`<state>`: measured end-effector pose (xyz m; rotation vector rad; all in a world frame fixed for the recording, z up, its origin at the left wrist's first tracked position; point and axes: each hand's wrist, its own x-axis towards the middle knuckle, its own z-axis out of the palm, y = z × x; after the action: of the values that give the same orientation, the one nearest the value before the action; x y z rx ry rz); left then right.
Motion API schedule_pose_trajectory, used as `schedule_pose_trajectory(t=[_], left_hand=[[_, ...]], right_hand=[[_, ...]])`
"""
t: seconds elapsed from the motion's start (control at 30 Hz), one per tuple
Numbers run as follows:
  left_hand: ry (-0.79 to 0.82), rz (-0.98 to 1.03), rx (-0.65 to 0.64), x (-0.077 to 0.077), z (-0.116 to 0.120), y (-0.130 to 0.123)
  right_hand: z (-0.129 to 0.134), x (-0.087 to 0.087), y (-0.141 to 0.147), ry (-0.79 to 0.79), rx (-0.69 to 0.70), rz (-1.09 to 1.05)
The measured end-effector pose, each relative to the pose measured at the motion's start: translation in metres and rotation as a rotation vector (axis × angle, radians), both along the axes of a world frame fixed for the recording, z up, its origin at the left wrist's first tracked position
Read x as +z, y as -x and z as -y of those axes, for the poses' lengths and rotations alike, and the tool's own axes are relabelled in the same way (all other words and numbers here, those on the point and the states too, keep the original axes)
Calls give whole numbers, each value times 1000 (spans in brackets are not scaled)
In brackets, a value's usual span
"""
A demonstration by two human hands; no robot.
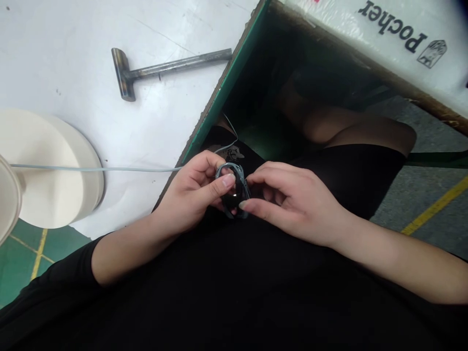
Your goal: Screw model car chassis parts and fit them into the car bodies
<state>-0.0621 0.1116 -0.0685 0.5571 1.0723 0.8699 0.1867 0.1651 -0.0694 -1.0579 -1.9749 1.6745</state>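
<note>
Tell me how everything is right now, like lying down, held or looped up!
Left hand: closed on the grey coil
Right hand: fingertips at the coil
Grey coil: looped, held
Grey cord: stretched nearly straight
Metal T-shaped tool: lying down
White plastic wrapping: print upside down

— How is light falling?
— The white table covering (69, 63) is reading bright, while the under-table recess (265, 78) is sinking into shadow and the black shirt (237, 278) is losing detail.
— Glare?
— The plastic wrapping (383, 51) is shining, and a small highlight is glinting within the coiled grey cable (239, 171).
— Focus?
— Fine detail is looking soft; the upper right corner is darkening.
</note>
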Motion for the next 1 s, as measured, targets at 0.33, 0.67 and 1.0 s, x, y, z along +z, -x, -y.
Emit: schedule_pose_trajectory(t=[0.33, 0.67, 1.0], left_hand=[[217, 246, -99, -1, -4, 6], [227, 212, -100, -2, -3, 4], [118, 81, -105, -1, 1, 4]], right_hand=[[-6, -8, 0, 299, -78, -79], [-5, -5, 3, 284, -59, -143], [-6, -4, 1, 495, -91, -129]])
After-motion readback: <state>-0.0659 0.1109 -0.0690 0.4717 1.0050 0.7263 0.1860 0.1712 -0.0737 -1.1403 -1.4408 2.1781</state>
